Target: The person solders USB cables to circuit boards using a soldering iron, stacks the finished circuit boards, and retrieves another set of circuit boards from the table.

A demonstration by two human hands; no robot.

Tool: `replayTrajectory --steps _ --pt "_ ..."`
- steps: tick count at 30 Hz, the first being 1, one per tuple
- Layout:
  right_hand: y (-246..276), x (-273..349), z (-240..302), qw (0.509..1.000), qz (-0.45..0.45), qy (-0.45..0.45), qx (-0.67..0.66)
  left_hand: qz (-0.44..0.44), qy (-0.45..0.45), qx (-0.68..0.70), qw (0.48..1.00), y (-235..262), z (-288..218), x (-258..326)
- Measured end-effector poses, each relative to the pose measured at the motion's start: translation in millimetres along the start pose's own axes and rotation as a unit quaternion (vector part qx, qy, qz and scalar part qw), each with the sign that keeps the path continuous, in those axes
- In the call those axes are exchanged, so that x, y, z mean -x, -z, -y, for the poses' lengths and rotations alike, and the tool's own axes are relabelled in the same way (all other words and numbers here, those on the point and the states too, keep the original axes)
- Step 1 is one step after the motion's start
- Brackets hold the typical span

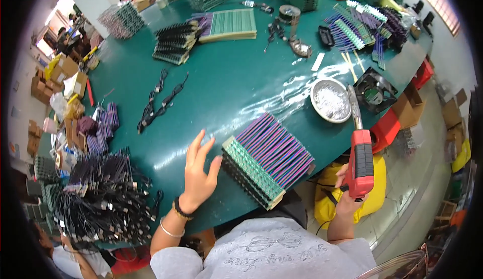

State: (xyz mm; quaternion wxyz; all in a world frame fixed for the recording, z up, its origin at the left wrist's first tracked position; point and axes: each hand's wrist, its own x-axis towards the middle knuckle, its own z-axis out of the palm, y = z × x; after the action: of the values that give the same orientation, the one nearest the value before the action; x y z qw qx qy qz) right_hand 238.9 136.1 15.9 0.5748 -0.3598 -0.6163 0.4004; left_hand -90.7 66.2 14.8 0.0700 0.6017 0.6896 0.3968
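My left hand [200, 174] hovers with fingers apart just left of a stack of green circuit boards [254, 173]. Rows of purple, pink and blue wires [276, 148] run from the boards toward the right, and black parts line the stack's near left edge. In my right hand [347, 193] is a red and black soldering gun [362, 163], pointing away from me. Its metal barrel passes close beside the rim of a round white bowl [315, 109], in which shiny silvery bits [332, 101] lie. Whether the tip touches the bowl cannot be made out.
A black fan [375, 90] stands right of the bowl. Black cables [151, 105] lie on the green table [216, 93]. Bundled black USB cables [100, 198] are heaped at left. Farther back are boards [233, 25], a solder reel [289, 13] and wired strips [352, 25]. Another person sits at lower left.
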Motion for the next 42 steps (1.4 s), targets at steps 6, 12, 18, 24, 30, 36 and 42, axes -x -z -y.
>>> replayTrajectory --steps 6,12,18,24,30,36,42 --pt "-45 -68 81 0.984 0.036 0.088 0.151 -0.038 0.021 -0.048 0.998 9 27 -7" --pt "-122 -143 81 0.919 0.083 0.223 0.314 -0.176 0.176 -0.306 0.919 30 124 -78" --pt "-158 -168 -28 0.850 0.117 0.101 0.503 -0.072 0.290 -0.193 0.934 30 172 -127" --pt "-166 -174 -74 0.807 0.158 0.071 0.565 -0.057 0.119 -0.251 0.959 8 175 -117" --pt "-157 -182 -107 0.787 0.154 0.023 0.597 -0.045 0.005 -0.179 0.983 -11 150 -102" --pt "-166 -180 -113 0.777 0.163 0.013 0.608 -0.067 -0.088 -0.124 0.986 -20 127 -90" --pt "-164 -176 -114 0.785 0.162 -0.006 0.597 -0.172 0.066 -0.151 0.971 -7 138 -135"
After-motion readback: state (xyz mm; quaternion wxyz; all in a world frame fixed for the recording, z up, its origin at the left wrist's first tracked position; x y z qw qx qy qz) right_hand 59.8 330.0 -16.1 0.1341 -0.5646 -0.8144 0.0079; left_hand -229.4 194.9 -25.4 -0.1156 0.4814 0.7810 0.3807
